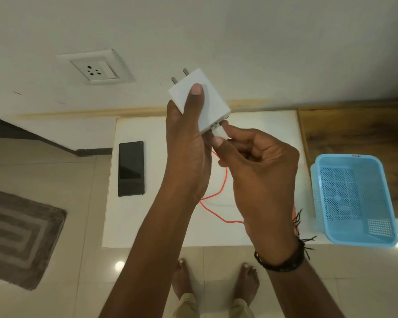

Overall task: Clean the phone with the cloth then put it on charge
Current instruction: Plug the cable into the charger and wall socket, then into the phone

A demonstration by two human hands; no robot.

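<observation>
Gripping white charger, hands pinch its plug; black phone lies flat

Small dark mark on the blue basket rim, not legible

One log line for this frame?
left hand: grips white charger block | right hand: pinches white plug of orange cable at block | black phone: on table

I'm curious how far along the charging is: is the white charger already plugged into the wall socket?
No: the left hand holds the white charger in the air, its prongs bare, apart from the wall socket.
</observation>
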